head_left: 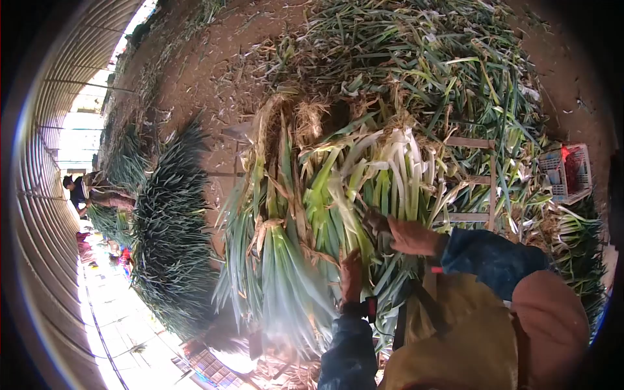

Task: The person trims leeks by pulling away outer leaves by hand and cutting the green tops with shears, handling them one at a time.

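Observation:
Leeks with pale stalks and long green leaves (286,273) lie in a thick layer before me, their roots toward the far side. My left hand (351,276) is closed at a leek stalk (348,221) in the middle of this layer, fingertips bent onto it. Just to the right, my right hand (415,237) is closed, with a dark brownish piece (377,221) at its fingertips, over the stalks; I cannot tell what this piece is. White stalks (404,162) with roots lie beyond the right hand.
A large heap of leeks (172,227) stands at the left, with a person (77,195) behind it. Loose leaves and trimmings (416,58) cover the ground at the back. A wooden frame (492,188) and a white plastic crate (575,179) with something red are at the right.

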